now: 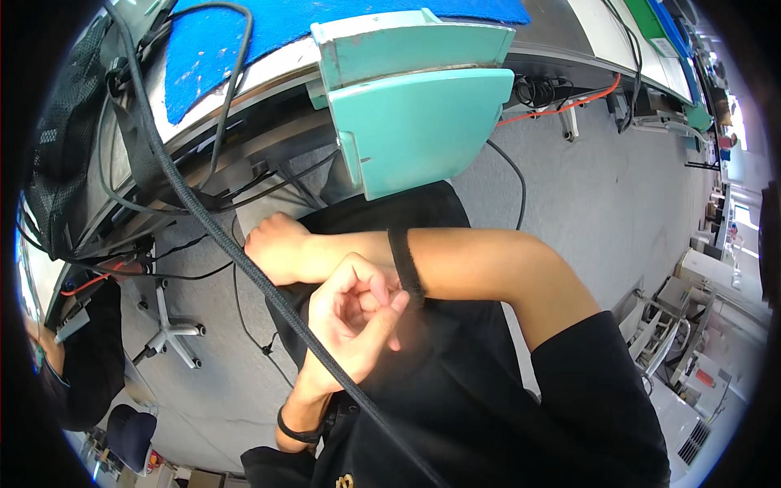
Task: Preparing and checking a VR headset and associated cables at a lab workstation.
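My right forearm lies across my lap, with a black strap [404, 264] wrapped round it below the elbow. My left hand [350, 313] comes up from the lower left, its fingers curled and the thumb pressed toward the forefinger at the strap's lower edge. The fingertips appear to pinch the strap there. My right hand [278, 248] is closed in a fist over my thigh, its back turned up and the fingertips hidden. Another black band [299, 429] circles my left wrist.
A turquoise plastic panel piece [423, 122] stands before my knees at the table edge. A thick black cable [220, 232] runs diagonally across the view. Blue cloth [277, 41] covers part of the table. Another person's dark sleeve [93, 358] is at the left, near a wheeled chair base [167, 332].
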The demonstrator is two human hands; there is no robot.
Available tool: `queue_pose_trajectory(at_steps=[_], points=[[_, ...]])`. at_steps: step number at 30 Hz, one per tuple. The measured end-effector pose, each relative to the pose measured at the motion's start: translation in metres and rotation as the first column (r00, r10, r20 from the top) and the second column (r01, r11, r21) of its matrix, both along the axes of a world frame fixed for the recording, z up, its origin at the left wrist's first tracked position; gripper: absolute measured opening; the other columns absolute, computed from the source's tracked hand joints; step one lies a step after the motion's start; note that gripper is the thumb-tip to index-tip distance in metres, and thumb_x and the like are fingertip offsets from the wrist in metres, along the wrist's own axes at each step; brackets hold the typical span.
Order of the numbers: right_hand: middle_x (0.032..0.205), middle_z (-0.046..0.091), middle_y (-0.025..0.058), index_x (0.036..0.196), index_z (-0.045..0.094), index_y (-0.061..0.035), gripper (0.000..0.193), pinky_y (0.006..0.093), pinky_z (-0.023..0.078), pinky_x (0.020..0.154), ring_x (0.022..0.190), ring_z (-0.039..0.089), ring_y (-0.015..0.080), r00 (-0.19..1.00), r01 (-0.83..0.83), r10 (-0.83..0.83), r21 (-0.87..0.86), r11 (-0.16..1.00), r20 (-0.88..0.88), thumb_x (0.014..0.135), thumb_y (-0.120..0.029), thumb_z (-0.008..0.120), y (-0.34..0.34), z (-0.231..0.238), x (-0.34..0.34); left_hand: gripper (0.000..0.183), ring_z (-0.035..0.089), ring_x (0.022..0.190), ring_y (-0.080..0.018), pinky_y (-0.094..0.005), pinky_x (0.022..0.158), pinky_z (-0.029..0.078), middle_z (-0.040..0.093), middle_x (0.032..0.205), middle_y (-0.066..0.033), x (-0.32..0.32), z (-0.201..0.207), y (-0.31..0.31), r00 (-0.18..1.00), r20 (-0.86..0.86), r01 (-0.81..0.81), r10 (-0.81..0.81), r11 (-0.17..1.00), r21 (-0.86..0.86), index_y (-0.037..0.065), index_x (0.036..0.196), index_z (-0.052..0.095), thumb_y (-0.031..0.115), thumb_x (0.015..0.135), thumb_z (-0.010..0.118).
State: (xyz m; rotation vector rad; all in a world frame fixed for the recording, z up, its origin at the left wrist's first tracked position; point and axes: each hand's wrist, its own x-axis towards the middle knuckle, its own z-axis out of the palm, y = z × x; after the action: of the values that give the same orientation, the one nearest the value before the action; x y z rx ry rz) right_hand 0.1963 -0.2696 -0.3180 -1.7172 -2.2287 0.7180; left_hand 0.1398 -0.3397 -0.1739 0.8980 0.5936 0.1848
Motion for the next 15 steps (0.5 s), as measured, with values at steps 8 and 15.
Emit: queue_pose_trajectory(at_steps=[8,15], points=[[0.090,0.072,0.0215,0.091,0.075,-0.0017,0.039,0.0449,0.054,0.079,0.089,0.072,0.0361,0.778,0.300,-0.513,-0.502,0.811,-0.362,0.087,-0.037,0.060,0.014,-0.008,0.039,0.031,0.065,0.089,-0.0183,-0.0296,0.085,0.054,0.064,0.118,-0.0130,-0.001,-0.025,0.001,0.999,-0.010,-0.016,0.036,0.647,0.763,-0.002,0.111,0.061,-0.012,0.083,0.070],[0.096,0.074,0.0205,0.090,0.075,-0.0039,0.038,0.0455,0.055,0.083,0.091,0.072,0.0362,0.727,0.272,-0.568,-0.599,0.753,-0.384,0.087,-0.037,0.056,0.019,-0.007,0.040,0.026,0.066,0.085,-0.0178,-0.0288,0.079,0.053,0.067,0.105,-0.0127,0.001,-0.039,-0.009,0.994,-0.019,-0.065,0.110,0.711,0.700,-0.003,0.107,0.066,-0.010,0.083,0.073]])
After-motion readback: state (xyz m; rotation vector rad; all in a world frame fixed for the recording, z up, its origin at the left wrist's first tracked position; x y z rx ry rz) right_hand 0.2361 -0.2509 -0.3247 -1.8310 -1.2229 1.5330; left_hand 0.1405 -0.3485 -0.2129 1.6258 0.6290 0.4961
